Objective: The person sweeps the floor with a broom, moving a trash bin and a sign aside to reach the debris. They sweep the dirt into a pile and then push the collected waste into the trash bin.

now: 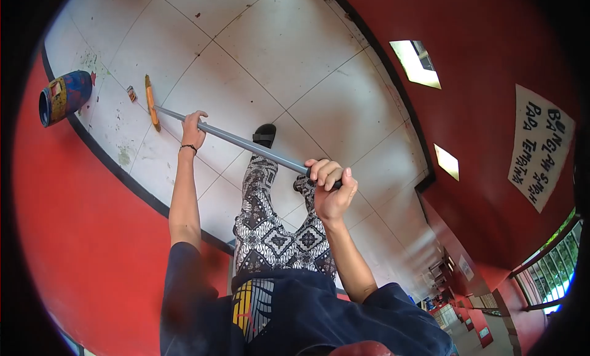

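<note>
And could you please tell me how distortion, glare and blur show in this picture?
Head view: fisheye distortion bows the edges of the floor and blackens the corners; upper wall opening glares nearly white; left hand and right hand look fairly sharp; distant corridor indistinct.

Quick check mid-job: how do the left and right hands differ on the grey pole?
Place: the left hand holds the grey pole partway down, nearer the orange head; the right hand holds its opposite end.
Wrist: the left hand has a dark bracelet at its wrist; the right hand shows none.
Reach: the left hand is farther from the torso than the right hand.
Shared: both hold the same pole, bare.
</note>
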`<state>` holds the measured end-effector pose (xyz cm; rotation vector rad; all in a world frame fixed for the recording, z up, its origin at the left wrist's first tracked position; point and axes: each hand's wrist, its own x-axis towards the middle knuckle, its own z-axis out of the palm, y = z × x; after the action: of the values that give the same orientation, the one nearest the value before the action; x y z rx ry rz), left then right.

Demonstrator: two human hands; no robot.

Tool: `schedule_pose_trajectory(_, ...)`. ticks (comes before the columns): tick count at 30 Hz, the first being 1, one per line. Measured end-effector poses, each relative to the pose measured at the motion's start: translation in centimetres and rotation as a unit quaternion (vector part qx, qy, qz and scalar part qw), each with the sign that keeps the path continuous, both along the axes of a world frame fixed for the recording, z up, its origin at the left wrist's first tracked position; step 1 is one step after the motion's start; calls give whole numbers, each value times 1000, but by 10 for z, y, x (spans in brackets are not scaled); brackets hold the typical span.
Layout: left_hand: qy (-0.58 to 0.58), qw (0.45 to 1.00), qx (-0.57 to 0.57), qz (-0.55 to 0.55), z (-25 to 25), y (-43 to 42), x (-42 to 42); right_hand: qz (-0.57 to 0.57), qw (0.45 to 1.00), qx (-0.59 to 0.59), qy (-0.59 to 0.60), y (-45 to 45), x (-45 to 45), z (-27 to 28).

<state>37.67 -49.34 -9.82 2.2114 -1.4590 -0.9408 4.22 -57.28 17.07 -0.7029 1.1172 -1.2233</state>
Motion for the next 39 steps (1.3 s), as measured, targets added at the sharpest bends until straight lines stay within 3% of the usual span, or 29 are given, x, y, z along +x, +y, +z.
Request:
schedule_pose_trajectory(5,69,996,-51,10,71,-58,-72,103,980,-166,29,-40,-49,81)
schedule_pose_trajectory(8,159,987,-34,-22,134,-99,-194,82,952,-282,90,-72,-133,172)
schedule_pose_trajectory(9,218,973,-62,-49,166,-115,-237,44,955,-289,47,-77,-156,206)
schedule_pose_trajectory(12,291,946,-45,-134,227,-140,-370,75,918,-373,-110,-91,-212,292)
schedule_pose_trajectory(13,324,931,-106,-129,230,-145,-415,81,913,-394,-67,-91,-220,310)
schedule_pose_trajectory(14,351,919,-93,-153,231,-151,-454,108,908,-406,-15,-92,-231,323)
schedule_pose_trajectory(16,424,879,-54,-211,231,-176,-516,168,878,-442,70,-105,-226,323)
schedule_pose_trajectory(18,525,811,-81,-245,201,-199,-588,153,875,-420,188,-117,-234,304)
schedule_pose_trajectory(20,578,777,-80,-238,183,-230,-619,117,872,-379,288,-144,-228,251)
schedule_pose_trajectory(22,540,795,-94,-260,115,-255,-655,61,875,-332,348,-181,-213,180)
schedule_pose_trajectory(24,505,818,-86,-262,43,-264,-656,36,868,-294,398,-199,-199,137)
schedule_pose_trajectory(26,472,852,-62,-218,23,-272,-617,26,898,-334,284,-204,-195,127)
schedule_pose_trajectory(28,448,842,-154,-258,44,-278,-565,75,885,-375,264,-204,-162,138)
schedule_pose_trajectory(30,459,844,-120,-251,66,-279,-512,100,878,-410,227,-207,-134,150)
schedule_pose_trajectory(32,351,904,-142,-198,83,-283,-463,128,882,-403,207,-205,-117,176)
schedule_pose_trajectory(36,297,931,-95,-188,109,-297,-360,149,884,-406,179,-210,-58,201)
schedule_pose_trajectory(39,290,935,-129,-158,114,-295,-276,146,893,-403,139,-212,-13,213)
